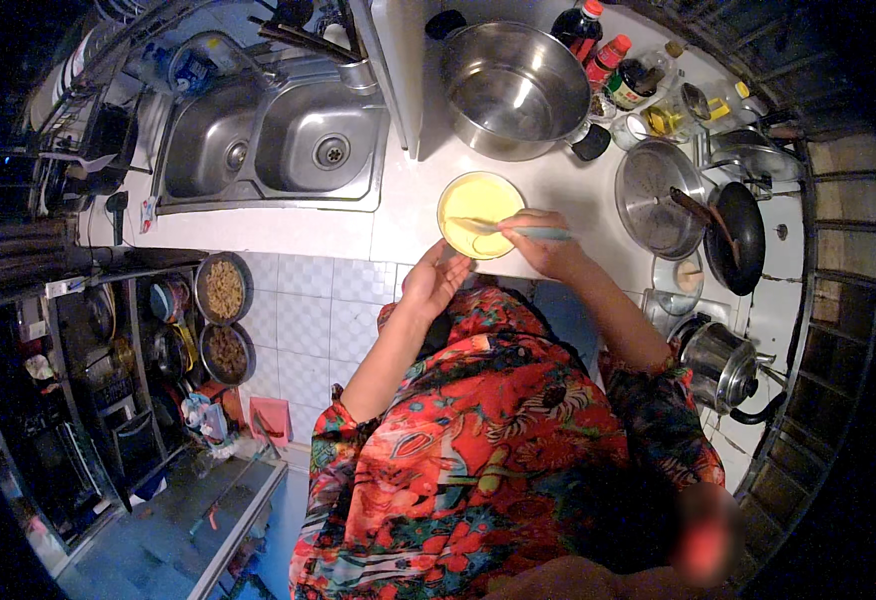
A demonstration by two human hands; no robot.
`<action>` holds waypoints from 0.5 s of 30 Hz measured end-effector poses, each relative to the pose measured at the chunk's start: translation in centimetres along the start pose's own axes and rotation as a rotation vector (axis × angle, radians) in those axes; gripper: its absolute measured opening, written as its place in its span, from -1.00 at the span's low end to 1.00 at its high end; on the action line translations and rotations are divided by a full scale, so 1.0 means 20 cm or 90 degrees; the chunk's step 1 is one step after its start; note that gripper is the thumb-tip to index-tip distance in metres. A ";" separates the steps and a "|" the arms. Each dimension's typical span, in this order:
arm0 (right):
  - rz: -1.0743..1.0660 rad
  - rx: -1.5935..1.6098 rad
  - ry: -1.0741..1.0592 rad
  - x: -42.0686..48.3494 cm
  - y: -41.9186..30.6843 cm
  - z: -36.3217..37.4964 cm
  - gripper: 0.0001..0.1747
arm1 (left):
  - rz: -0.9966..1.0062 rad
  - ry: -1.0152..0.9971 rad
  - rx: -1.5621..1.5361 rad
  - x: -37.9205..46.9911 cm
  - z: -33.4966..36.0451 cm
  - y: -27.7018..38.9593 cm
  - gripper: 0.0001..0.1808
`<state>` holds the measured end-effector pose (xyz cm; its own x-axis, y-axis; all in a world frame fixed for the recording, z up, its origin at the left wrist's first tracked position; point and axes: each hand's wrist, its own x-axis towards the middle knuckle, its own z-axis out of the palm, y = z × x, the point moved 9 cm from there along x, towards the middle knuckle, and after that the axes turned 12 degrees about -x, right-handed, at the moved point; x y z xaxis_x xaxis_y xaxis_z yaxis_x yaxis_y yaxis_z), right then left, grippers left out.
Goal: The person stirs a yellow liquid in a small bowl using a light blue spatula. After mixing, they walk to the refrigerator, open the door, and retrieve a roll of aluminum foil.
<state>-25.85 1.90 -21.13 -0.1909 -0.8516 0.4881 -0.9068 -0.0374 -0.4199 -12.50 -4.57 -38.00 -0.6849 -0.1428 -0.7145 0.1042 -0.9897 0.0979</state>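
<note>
A round bowl (pixel 481 193) with smooth yellow contents stands near the front edge of the white counter (pixel 408 225). My right hand (pixel 543 241) grips the pale green handle of a utensil (pixel 472 225), whose light-coloured end lies over the yellow surface at the bowl's middle. That end's exact shape is unclear. My left hand (pixel 436 283) is at the bowl's lower left side, palm up, fingers apart and holding nothing; whether its fingertips touch the bowl cannot be told.
Behind the bowl stands a large steel pot (pixel 517 90), with bottles (pixel 607 60) to its right. A double steel sink (pixel 318 142) lies left. To the right are a steel pan (pixel 659 199), a black frying pan (pixel 734 238) and a kettle (pixel 715 367).
</note>
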 end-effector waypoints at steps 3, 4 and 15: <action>0.182 0.126 -0.129 -0.02 0.05 0.01 -0.93 | 0.014 0.027 -0.011 -0.03 0.02 0.00 -0.58; 0.182 0.177 -0.154 -0.05 0.04 0.05 -0.92 | 0.012 0.025 -0.009 -0.03 0.02 0.00 -0.58; 0.165 0.067 -0.081 -0.08 0.05 0.02 -0.88 | 0.015 0.010 -0.019 -0.02 0.01 0.01 -0.58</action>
<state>-26.39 3.02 -22.65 -0.3562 -0.8982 0.2576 -0.7890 0.1414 -0.5979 -12.38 -4.62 -37.46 -0.6703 -0.1650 -0.7235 0.1417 -0.9855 0.0935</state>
